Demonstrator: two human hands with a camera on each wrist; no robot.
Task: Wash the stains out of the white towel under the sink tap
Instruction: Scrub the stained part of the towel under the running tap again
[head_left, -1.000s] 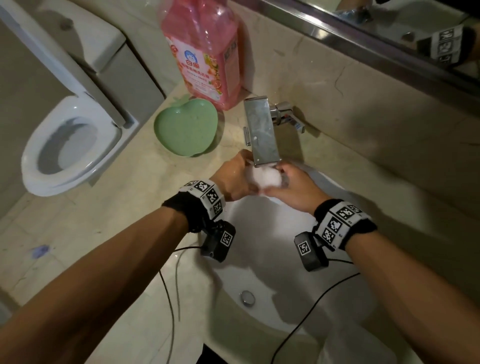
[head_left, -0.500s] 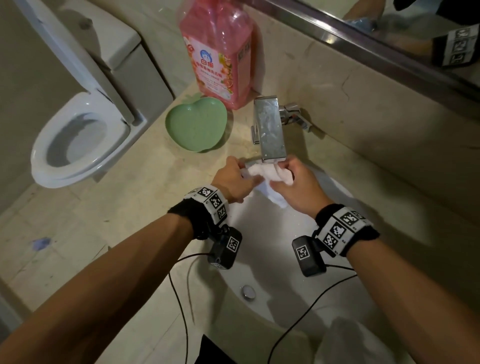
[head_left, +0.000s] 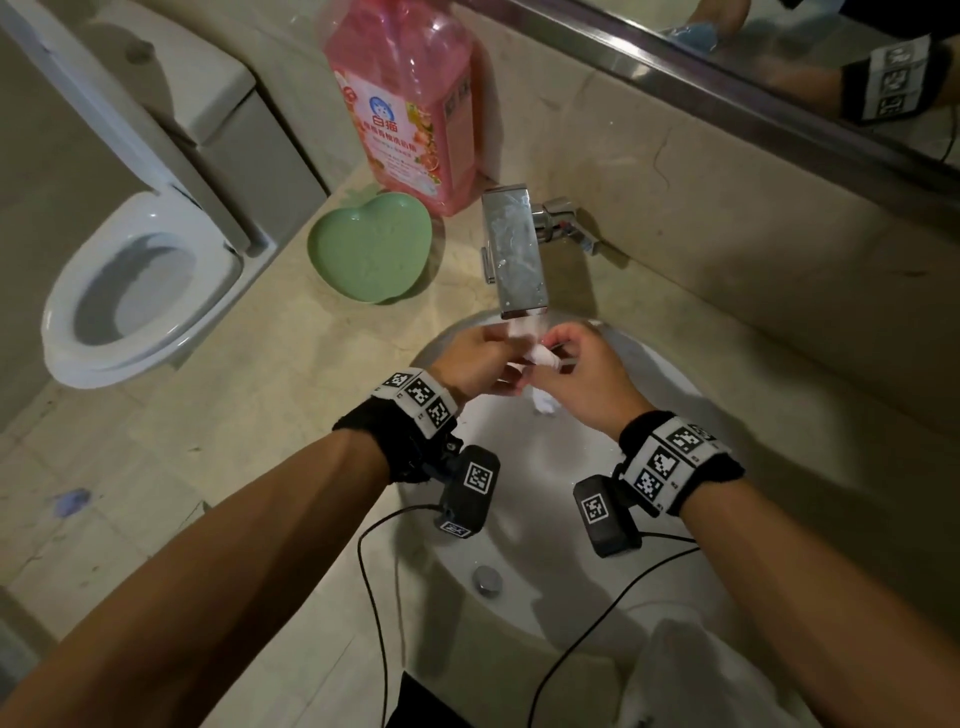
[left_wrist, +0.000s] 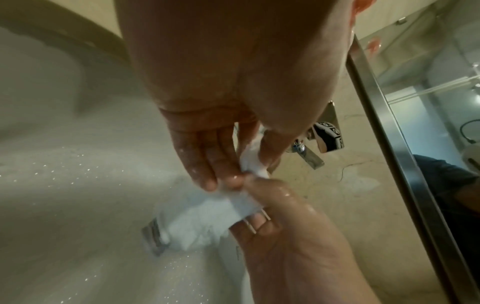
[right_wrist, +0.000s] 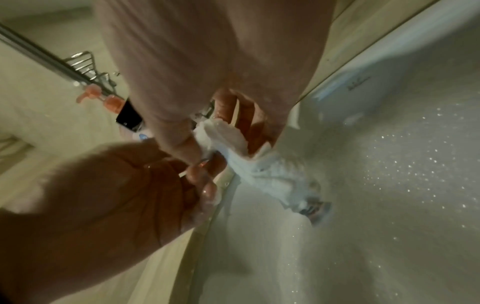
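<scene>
Both hands meet over the white sink (head_left: 649, 395), just below the spout of the steel tap (head_left: 514, 260). The left hand (head_left: 475, 358) pinches one end of the wet white towel (left_wrist: 207, 216) between thumb and fingertips — its grip is clamped on the cloth. The right hand (head_left: 582, 379) has its grip closed on the towel too, thumb pressed against curled fingers. The 2 grips sit almost touching, and the free end of the towel hangs down into the basin above the metal drain (head_left: 487, 579). Water droplets speckle the basin walls in both wrist views; the fingers look wet.

On the marble bench (head_left: 270, 415) behind the sink stand a green apple-shaped dish (head_left: 370, 248) and, just beside it, a pink bottle (head_left: 402, 98) of detergent — both left of the tap. A toilet (head_left: 135, 286) stands farther left, its lid up.
</scene>
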